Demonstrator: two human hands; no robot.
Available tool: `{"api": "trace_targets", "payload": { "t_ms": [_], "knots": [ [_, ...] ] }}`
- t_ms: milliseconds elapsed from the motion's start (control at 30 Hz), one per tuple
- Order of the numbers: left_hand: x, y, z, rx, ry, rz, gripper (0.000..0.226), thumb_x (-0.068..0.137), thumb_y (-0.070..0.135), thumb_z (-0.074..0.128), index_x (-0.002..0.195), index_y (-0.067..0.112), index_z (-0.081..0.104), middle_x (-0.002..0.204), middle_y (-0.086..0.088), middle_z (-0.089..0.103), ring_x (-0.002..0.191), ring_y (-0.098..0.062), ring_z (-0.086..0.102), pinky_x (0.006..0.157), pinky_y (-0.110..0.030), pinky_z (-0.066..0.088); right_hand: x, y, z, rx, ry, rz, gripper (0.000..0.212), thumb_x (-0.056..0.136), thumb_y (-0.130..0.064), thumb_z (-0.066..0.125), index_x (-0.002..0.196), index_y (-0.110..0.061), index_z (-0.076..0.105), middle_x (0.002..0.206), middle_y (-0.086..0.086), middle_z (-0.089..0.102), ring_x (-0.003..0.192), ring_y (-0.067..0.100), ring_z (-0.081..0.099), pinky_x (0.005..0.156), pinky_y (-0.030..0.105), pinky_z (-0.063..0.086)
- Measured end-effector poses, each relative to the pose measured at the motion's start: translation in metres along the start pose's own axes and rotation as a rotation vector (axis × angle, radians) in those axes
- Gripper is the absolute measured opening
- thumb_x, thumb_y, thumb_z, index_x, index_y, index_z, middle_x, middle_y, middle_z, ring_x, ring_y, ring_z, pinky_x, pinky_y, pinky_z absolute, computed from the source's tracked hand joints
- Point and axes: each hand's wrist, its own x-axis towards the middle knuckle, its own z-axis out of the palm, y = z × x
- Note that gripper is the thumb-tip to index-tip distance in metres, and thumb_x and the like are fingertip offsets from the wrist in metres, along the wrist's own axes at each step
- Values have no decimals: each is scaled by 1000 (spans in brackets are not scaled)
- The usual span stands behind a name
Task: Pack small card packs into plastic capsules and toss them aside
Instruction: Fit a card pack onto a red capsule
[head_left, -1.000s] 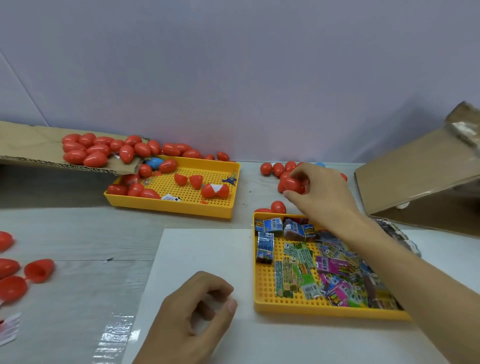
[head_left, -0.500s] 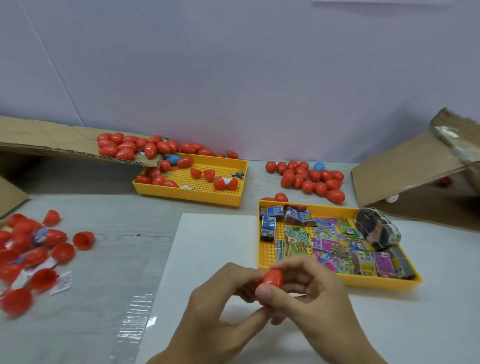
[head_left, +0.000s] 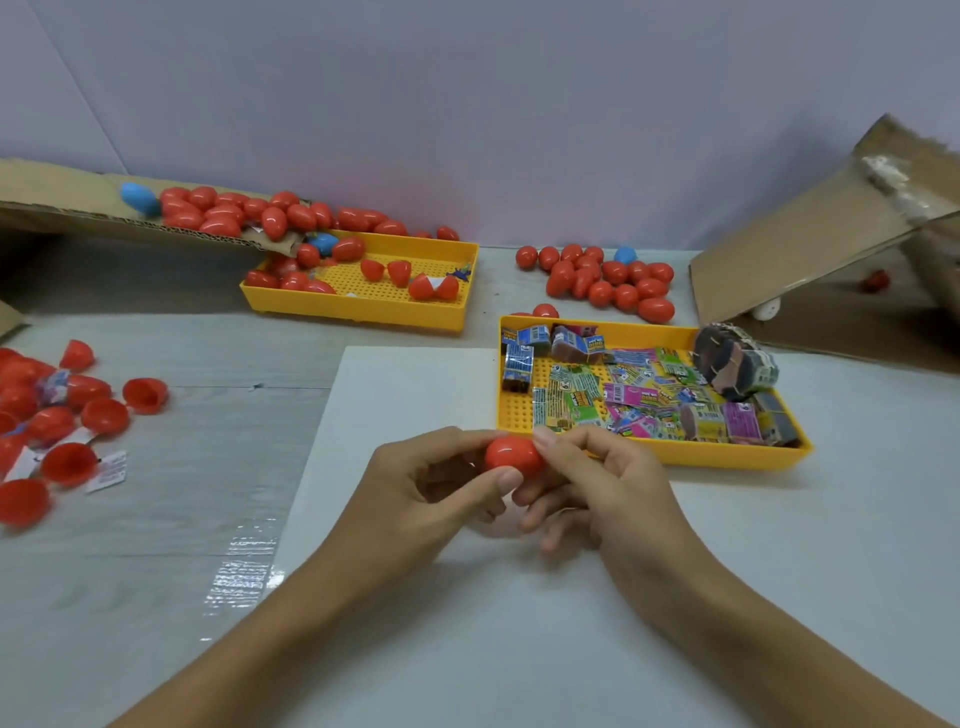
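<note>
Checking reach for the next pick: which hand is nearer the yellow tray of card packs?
Right. The right hand sits just in front of the tray; the left hand is further left, across the red capsule.

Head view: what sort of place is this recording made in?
Likely a small hand-packing workstation: a yellow tray of card packs, loose red capsules piled on the table, and torn cardboard boxes against a plain wall.

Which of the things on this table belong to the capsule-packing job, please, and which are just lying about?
Job:
- red capsule, held by left hand and right hand
- tray of card packs
- closed capsules pile
- open capsule halves
- far yellow tray

Lying about:
- cardboard flap
- white sheet
</note>
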Motion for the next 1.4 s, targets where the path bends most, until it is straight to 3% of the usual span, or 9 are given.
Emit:
{"api": "trace_targets", "payload": {
  "t_ms": [167, 300, 367, 533, 667, 833, 1000, 1100, 1400],
  "knots": [
    [0, 0, 1, -64, -10, -53, 22, 84, 25, 72, 106, 27, 78, 76, -4, 71, 63, -16, 66, 62, -23, 54, 0, 2, -4, 23, -18, 34, 29, 75, -36, 70, 74, -8, 62, 66, 20, 69, 48, 23, 65, 37, 23, 47],
    [0, 2, -2, -170, 38, -153, 35, 87, 41, 67, 97, 10, 77, 72, -11, 68, 65, -26, 69, 63, -27, 56, 2, 3, -7, 25, -14, 44, 33, 73, -37, 71, 77, -5, 62, 67, 20, 69, 48, 22, 65, 38, 24, 48],
    [1, 1, -3, -192, 45, -184, 34, 88, 38, 66, 94, 5, 76, 74, -13, 68, 67, -29, 69, 64, -29, 57, 3, 3, -8, 29, -14, 49, 34, 72, -37, 71, 78, -5, 62, 67, 20, 69, 48, 22, 65, 38, 24, 48],
    [0, 3, -2, -165, 5, -178, 22, 86, 29, 67, 100, 16, 79, 76, -10, 72, 67, -24, 71, 64, -26, 57, 4, 2, -9, 35, -24, 63, 31, 74, -37, 71, 76, -7, 63, 67, 21, 68, 47, 22, 65, 38, 23, 48],
    [-1, 6, 0, -184, 21, -166, 27, 79, 33, 70, 104, 22, 78, 77, -12, 73, 69, -26, 72, 65, -27, 58, 5, 3, -10, 11, -28, 83, 43, 73, -43, 70, 82, -2, 61, 63, 19, 67, 42, 21, 61, 35, 21, 44],
    [0, 7, 2, -192, 36, -154, 23, 85, 23, 66, 103, 17, 78, 77, -14, 73, 69, -30, 72, 64, -30, 59, 5, 6, -10, -42, -35, 90, 50, 76, -50, 67, 81, 0, 60, 57, 21, 64, 35, 23, 58, 31, 20, 39],
    [-1, 9, 2, -208, 46, -158, 29, 79, 33, 68, 99, 14, 77, 73, -17, 72, 65, -31, 72, 62, -30, 59, 6, 7, -11, -60, -49, 94, 48, 76, -51, 67, 73, -4, 60, 55, 22, 62, 33, 24, 56, 30, 19, 38],
    [-1, 7, 0, -178, 27, -158, 20, 82, 26, 72, 99, 16, 77, 75, -17, 72, 66, -30, 72, 63, -30, 59, 5, 7, -10, -66, -58, 100, 49, 74, -52, 68, 72, -4, 60, 55, 22, 63, 32, 24, 56, 30, 20, 38],
    [-2, 4, 1, -68, 30, -103, 31, 65, 34, 84, 94, 24, 75, 90, -10, 74, 78, -26, 72, 69, -30, 60, 4, 6, -11, -96, -94, 88, 42, 79, -53, 64, 64, -14, 61, 51, 19, 61, 31, 22, 54, 29, 18, 36]
  ]
}}
